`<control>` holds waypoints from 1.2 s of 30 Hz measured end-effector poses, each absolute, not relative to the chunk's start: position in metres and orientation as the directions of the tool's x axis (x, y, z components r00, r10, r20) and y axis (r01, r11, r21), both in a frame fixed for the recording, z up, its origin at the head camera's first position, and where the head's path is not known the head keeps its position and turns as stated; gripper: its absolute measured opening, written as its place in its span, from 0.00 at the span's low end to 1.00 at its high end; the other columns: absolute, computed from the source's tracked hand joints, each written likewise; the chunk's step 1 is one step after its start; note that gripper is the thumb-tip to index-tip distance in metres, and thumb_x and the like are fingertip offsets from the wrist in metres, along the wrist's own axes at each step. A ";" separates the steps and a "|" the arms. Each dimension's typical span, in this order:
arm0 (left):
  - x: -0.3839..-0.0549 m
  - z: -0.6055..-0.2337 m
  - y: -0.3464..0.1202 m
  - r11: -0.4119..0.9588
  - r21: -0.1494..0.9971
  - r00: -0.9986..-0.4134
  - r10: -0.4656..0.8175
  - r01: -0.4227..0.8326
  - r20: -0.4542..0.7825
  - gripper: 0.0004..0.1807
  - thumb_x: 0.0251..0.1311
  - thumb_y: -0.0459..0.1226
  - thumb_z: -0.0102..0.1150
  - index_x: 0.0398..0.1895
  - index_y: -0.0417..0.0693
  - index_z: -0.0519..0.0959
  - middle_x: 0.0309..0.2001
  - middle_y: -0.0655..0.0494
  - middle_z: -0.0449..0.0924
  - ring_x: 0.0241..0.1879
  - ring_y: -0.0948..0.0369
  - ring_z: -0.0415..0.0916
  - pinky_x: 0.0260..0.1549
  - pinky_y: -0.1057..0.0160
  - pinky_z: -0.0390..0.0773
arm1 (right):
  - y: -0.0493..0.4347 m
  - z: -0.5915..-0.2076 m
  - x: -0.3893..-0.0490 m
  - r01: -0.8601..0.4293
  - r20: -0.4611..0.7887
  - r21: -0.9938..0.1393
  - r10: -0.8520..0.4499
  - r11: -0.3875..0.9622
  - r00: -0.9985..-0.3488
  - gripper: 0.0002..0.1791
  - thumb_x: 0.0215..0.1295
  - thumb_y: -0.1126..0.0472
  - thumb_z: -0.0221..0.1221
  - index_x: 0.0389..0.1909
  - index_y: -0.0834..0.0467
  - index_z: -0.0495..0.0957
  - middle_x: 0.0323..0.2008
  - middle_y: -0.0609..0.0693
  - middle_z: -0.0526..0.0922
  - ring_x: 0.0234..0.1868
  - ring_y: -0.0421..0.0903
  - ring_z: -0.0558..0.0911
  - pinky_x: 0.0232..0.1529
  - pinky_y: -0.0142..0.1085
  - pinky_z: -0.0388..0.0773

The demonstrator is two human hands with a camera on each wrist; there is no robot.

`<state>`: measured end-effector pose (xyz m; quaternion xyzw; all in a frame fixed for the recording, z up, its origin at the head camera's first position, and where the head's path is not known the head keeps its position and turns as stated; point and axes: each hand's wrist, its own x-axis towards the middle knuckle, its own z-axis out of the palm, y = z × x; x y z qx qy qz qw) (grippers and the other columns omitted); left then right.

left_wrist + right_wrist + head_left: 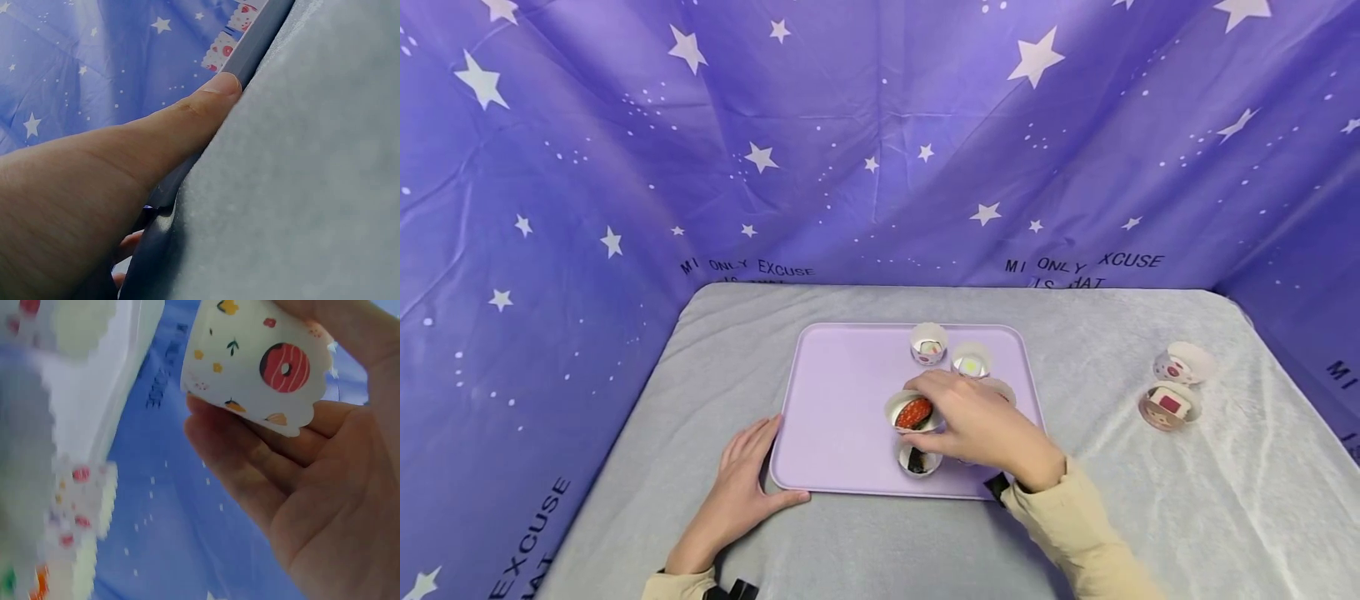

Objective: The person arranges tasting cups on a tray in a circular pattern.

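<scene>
My right hand (981,421) grips a paper baking cup (250,369) over the right half of the lilac tray (842,400), thumb on one side and fingers on the other. A red toy sushi piece (914,412) lies inside it. In the right wrist view the cup's wall shows a donut print and a scalloped rim. At the tray's front left corner rests my left hand (737,483), its thumb (219,87) along the front rim. Just in front of the held cup stands another cup with a dark rice-ball-like piece (917,460).
Toward the tray's back stand a cup with a sushi roll (928,343) and a cup with a yellow-green centred piece (972,363). More cups are partly hidden by my right hand. Two cups (1183,367), one holding a white-and-red piece (1169,403), stand on the grey cloth at right.
</scene>
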<state>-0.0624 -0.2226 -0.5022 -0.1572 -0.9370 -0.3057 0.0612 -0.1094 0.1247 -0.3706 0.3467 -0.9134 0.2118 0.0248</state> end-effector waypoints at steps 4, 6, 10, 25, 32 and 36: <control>-0.063 -0.503 -0.222 0.763 0.554 -0.943 0.257 0.332 0.212 0.62 0.38 0.60 0.78 0.75 0.43 0.60 0.70 0.40 0.66 0.71 0.44 0.57 0.68 0.38 0.48 | 0.107 -0.379 -0.109 -0.668 0.173 -0.395 -0.663 0.631 -0.728 0.26 0.58 0.46 0.69 0.51 0.57 0.79 0.43 0.45 0.82 0.43 0.39 0.80 0.47 0.37 0.80; -0.063 -0.502 -0.222 0.762 0.558 -0.945 0.253 0.327 0.208 0.62 0.38 0.59 0.78 0.75 0.43 0.60 0.70 0.40 0.66 0.71 0.44 0.57 0.68 0.38 0.48 | 0.100 -0.382 -0.109 -0.667 0.155 -0.398 -0.671 0.630 -0.725 0.26 0.58 0.45 0.68 0.52 0.57 0.79 0.43 0.45 0.82 0.43 0.39 0.80 0.47 0.37 0.81; -0.062 -0.501 -0.222 0.765 0.560 -0.948 0.250 0.319 0.199 0.62 0.39 0.60 0.77 0.76 0.43 0.60 0.70 0.39 0.66 0.71 0.43 0.57 0.67 0.38 0.49 | 0.087 -0.386 -0.110 -0.662 0.136 -0.394 -0.672 0.638 -0.728 0.27 0.60 0.44 0.67 0.52 0.58 0.79 0.44 0.45 0.82 0.43 0.39 0.80 0.48 0.37 0.81; -0.062 -0.501 -0.222 0.769 0.556 -0.949 0.254 0.316 0.189 0.61 0.40 0.61 0.76 0.76 0.44 0.60 0.70 0.40 0.65 0.71 0.44 0.57 0.67 0.38 0.48 | 0.065 -0.410 -0.117 -0.611 0.060 -0.422 -0.651 0.670 -0.756 0.27 0.59 0.47 0.69 0.53 0.59 0.78 0.45 0.47 0.82 0.45 0.42 0.80 0.51 0.38 0.80; -0.062 -0.500 -0.222 0.771 0.561 -0.953 0.247 0.301 0.172 0.62 0.40 0.61 0.76 0.76 0.44 0.59 0.71 0.40 0.64 0.71 0.44 0.56 0.68 0.38 0.48 | 0.062 -0.416 -0.120 -0.613 0.039 -0.415 -0.660 0.672 -0.750 0.27 0.58 0.48 0.70 0.52 0.60 0.78 0.45 0.49 0.83 0.46 0.44 0.80 0.51 0.38 0.80; -0.061 -0.499 -0.222 0.775 0.556 -0.954 0.246 0.299 0.169 0.62 0.40 0.62 0.76 0.76 0.44 0.59 0.70 0.40 0.64 0.71 0.44 0.56 0.67 0.38 0.49 | 0.063 -0.419 -0.122 -0.613 0.024 -0.413 -0.665 0.673 -0.747 0.27 0.57 0.49 0.71 0.52 0.61 0.77 0.45 0.50 0.83 0.46 0.44 0.80 0.52 0.38 0.79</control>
